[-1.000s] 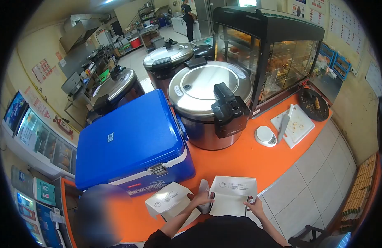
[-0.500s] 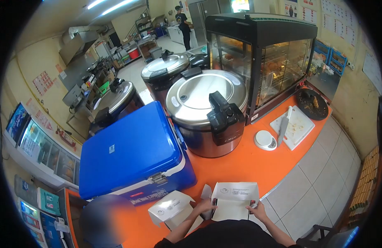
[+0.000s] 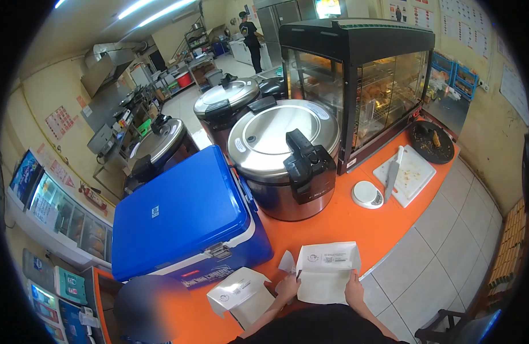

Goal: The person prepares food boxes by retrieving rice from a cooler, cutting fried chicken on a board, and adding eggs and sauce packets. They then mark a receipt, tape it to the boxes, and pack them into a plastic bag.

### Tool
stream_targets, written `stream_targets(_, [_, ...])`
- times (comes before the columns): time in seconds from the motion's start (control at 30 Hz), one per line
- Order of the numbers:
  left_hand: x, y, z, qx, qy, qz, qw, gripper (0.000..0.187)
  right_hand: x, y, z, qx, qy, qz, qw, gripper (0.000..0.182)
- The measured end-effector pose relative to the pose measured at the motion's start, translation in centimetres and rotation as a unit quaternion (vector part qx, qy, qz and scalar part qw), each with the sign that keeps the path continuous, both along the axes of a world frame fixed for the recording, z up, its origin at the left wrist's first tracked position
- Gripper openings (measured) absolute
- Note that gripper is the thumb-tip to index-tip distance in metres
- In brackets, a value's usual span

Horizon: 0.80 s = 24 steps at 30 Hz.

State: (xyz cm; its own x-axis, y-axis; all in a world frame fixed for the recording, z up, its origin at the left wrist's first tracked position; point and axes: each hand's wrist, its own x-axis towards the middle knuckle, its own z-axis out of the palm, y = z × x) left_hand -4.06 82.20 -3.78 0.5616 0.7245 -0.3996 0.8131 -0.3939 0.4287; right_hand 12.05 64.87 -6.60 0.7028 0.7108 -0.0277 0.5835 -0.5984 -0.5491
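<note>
A white cardboard food box [image 3: 327,278] with its lid raised is at the front of the orange table, printed text on the lid. My left hand [image 3: 287,288] grips its left side, fingers closed at the edge. On the right side, my right hand [image 3: 354,289] is closed around the box's wall. A second white food box [image 3: 240,291] stands to the left, by my left forearm. Between the two boxes, a white cardboard flap [image 3: 287,261] sticks up behind my left hand.
A blue cooler box [image 3: 184,212] and a large rice cooker [image 3: 284,163] stand beyond the boxes on the orange table [image 3: 316,234]. To the right are a white scale [image 3: 367,194], a knife [image 3: 394,175] on a cutting board [image 3: 416,178], and a glass display warmer [image 3: 385,92]. A person [image 3: 251,43] stands far back.
The box between my hands has tilted and turned slightly, its lid shifting up and right. My right hand has moved from the box's corner to a fuller hold on its side.
</note>
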Motion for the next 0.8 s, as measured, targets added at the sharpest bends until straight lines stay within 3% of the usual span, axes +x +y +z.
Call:
stream_targets(0.17, [-0.3, -0.5, -1.9, 0.028, -0.028, 0.027, 0.999, 0.041, 0.2, -0.3, -1.0, 0.036, -0.056, 0.017, 0.998, 0.048])
stream_targets(0.23, [-0.6, -0.3, -4.0, 0.035, -0.096, 0.022, 0.995, 0.041, 0.8, 0.0, -0.1, 0.006, 0.031, 0.024, 0.999, 0.051])
stream_targets(0.33, [-1.1, -0.1, -4.9, 0.052, -0.162, -0.003, 0.985, 0.037, 1.4, 0.6, 0.9, -0.01, 0.048, 0.008, 0.999, 0.05])
stream_targets(0.43, [-0.5, -0.1, 2.4, -0.015, -0.128, -0.014, 0.992, 0.038, 3.0, 0.9, -0.5, 0.046, -0.027, 0.021, 0.998, 0.053])
stream_targets(0.47, [-0.8, 0.2, 2.3, -0.015, -0.128, -0.015, 0.992, 0.038, 3.7, 1.1, -0.9, 0.046, -0.026, 0.02, 0.998, 0.053])
stream_targets(0.53, [-1.4, 1.0, 1.8, 0.028, -0.287, -0.001, 0.957, 0.036, 5.2, 1.4, -1.0, 0.09, -0.075, 0.006, 0.993, 0.056])
stream_targets(0.57, [-1.8, 1.8, 2.1, -0.057, -0.324, 0.02, 0.944, 0.035, 5.9, 1.7, -0.2, 0.088, -0.074, 0.005, 0.993, 0.056])
stream_targets(0.63, [-2.3, 2.6, 3.3, -0.041, -0.356, 0.04, 0.933, 0.035, 7.4, 2.4, 1.4, 0.019, 0.011, -0.022, 1.0, 0.058])
stream_targets(0.8, [-2.8, 3.3, 8.7, -0.043, -0.433, 0.104, 0.894, 0.039, 8.9, 3.4, 1.1, 0.003, 0.049, -0.03, 0.998, 0.049])
